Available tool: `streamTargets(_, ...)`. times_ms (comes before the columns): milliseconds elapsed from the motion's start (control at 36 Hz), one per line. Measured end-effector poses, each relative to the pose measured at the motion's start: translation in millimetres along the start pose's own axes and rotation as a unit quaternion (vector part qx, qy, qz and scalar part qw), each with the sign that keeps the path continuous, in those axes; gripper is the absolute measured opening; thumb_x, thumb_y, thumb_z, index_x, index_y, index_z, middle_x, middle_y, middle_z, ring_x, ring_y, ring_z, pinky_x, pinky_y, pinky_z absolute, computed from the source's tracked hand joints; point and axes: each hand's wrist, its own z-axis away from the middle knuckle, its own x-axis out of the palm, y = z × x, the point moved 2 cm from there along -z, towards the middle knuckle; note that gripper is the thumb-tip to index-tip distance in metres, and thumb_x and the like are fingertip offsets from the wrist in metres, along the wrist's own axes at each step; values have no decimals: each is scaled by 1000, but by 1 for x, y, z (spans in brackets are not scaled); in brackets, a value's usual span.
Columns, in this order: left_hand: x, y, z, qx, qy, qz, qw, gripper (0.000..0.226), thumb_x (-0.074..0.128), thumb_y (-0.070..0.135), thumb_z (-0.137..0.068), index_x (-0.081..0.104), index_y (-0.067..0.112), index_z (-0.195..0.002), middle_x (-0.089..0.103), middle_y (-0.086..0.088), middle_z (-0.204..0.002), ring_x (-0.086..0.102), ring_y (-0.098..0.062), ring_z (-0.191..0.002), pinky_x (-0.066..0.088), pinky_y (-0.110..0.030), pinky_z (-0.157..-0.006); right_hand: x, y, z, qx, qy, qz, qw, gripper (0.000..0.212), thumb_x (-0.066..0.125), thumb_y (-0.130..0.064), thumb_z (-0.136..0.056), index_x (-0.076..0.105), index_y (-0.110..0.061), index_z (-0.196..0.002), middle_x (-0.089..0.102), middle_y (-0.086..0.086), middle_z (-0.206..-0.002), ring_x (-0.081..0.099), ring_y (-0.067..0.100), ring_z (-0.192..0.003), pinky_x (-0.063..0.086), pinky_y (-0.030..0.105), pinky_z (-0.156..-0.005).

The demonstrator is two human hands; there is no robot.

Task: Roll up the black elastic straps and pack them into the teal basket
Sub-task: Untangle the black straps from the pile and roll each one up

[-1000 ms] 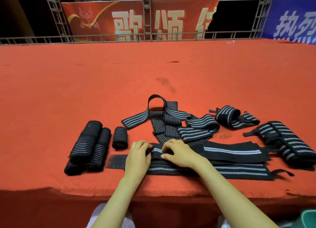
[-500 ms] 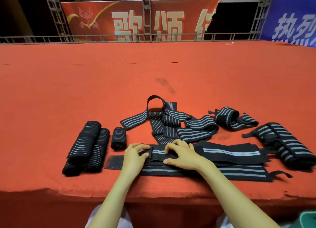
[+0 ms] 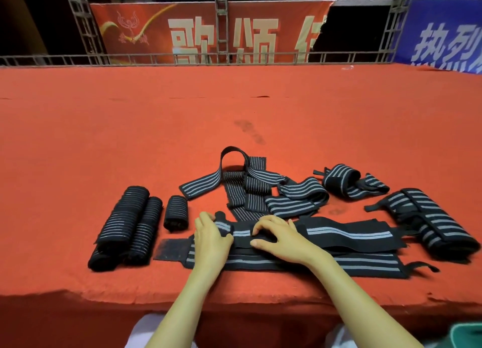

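A red felt desk [image 3: 234, 107] runs back to a metal railing [image 3: 156, 58] and banners [image 3: 208, 32]. Near its frayed front edge, the left hand [image 3: 212, 239] curls round the rolled end of a flat grey-striped black strap [image 3: 347, 234]. The right hand [image 3: 284, 239] pinches it just beside. Ribbed rolls [image 3: 125, 225] lie to the left and loose straps [image 3: 294, 199] behind. The teal basket [image 3: 467, 334], probably, shows at the bottom right corner.

- Red banner [image 3: 208, 32], far beyond the strap [image 3: 347, 234] that the left hand [image 3: 212, 239] and right hand [image 3: 283, 237] grip, straight ahead: large cream characters 歌颂, then a third cut off at the banner's torn edge
- Emblem [image 3: 133, 29] on the same banner, up and left of the grip: a gold bird shape with characters too small to read
- Blue banner [image 3: 443, 37], far up and right of the grip: white characters, apparently 热烈, their lower strokes hidden
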Motion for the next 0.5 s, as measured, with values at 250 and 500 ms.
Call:
streamTargets(250,17,8,10,243,-77,-38,966,59,49,-8,-68,54,14,-122,47,3,-124,36,-13,-110,22,-12,-99,-10,13,7,-7,17,35,999,10,58,-40,-91,55,-35,-99,48,-14,-123,33,4,-129,2,51,-116)
streamTargets(500,12,18,6,179,-183,39,966,27,47,38,-97,66,29,-113,59,27,-108,44,3,-105,29,-13,-92,-25,40,23,29,51,56,997,8,58,-43,-90,53,-38,-93,46,-19,-118,37,3,-123,6,46,-116)
